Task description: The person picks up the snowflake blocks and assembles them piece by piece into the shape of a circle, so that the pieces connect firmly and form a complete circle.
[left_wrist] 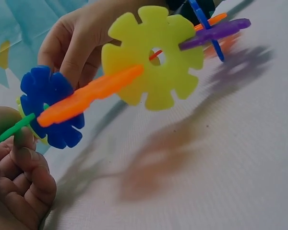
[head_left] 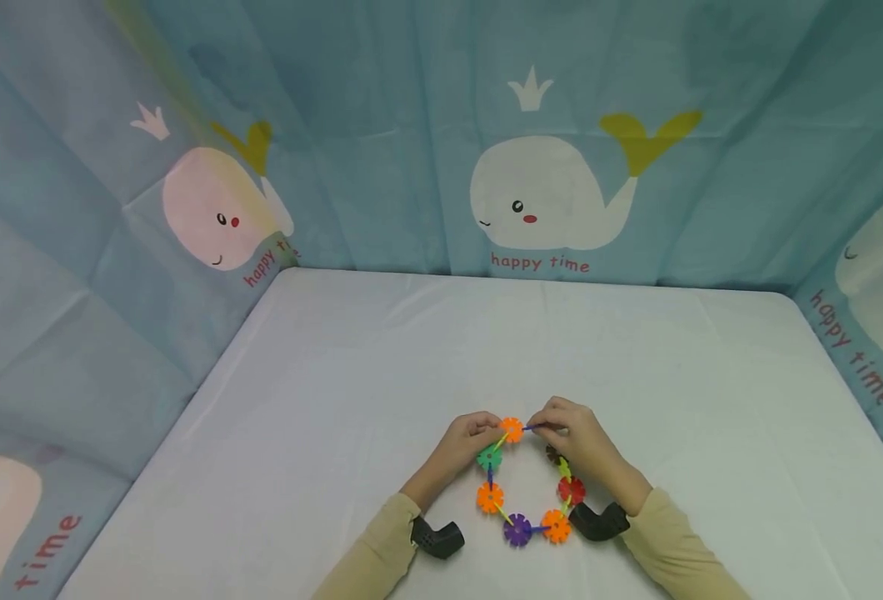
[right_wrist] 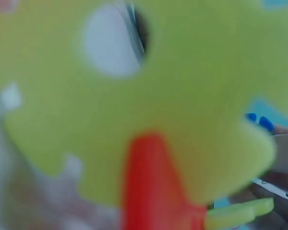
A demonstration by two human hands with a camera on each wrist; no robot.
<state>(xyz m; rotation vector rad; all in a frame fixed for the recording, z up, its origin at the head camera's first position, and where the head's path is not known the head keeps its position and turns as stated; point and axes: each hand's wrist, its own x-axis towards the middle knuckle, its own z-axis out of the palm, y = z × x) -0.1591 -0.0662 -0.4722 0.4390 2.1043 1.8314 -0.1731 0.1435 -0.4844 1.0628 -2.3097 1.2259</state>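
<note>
A chain of snowflake-shaped plastic discs, slotted edge to edge, bends into a ring between both hands. My left hand (head_left: 466, 437) is at the ring's upper left, pinching a green disc (head_left: 490, 457) beside an orange disc (head_left: 512, 430). Across from it, my right hand (head_left: 572, 429) pinches a blue disc (head_left: 533, 427) that stands edge-on against the orange one. In the left wrist view, a yellow disc (left_wrist: 175, 57) joins an orange disc seen on edge (left_wrist: 91, 96). A blurred yellow-green disc (right_wrist: 206, 86) with a red disc (right_wrist: 151, 191) in its slot fills the right wrist view.
Nearest my body, the ring's low side holds a purple disc (head_left: 518, 530) and another orange disc (head_left: 557, 527). Black wrist devices (head_left: 438, 540) hang by both sleeves. A white table (head_left: 321, 375) lies below, with whale-printed blue curtain (head_left: 381, 167) around it.
</note>
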